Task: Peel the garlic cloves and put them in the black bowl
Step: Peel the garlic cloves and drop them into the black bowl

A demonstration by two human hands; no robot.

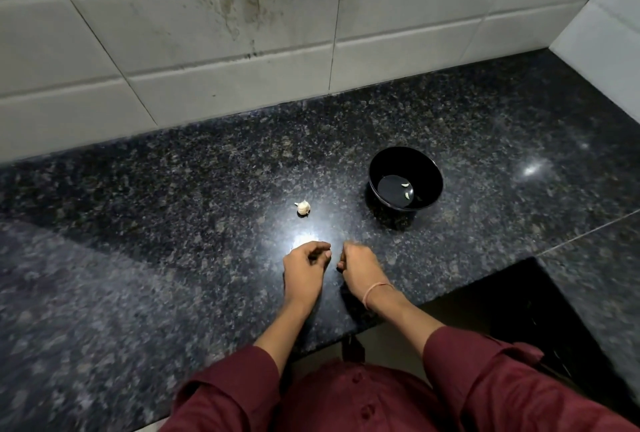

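Head view: left hand [304,267] and right hand [357,266] curled side by side, contents hidden; best peel low over tabletop [166,224], then black bowl [405,160].

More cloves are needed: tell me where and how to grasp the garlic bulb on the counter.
Probably pinch the garlic bulb across its round body, coming straight down from above. It lies on its side on the counter, its thin stem tip pointing left, too slight for a firm grip. The black bowl stands apart to its right.
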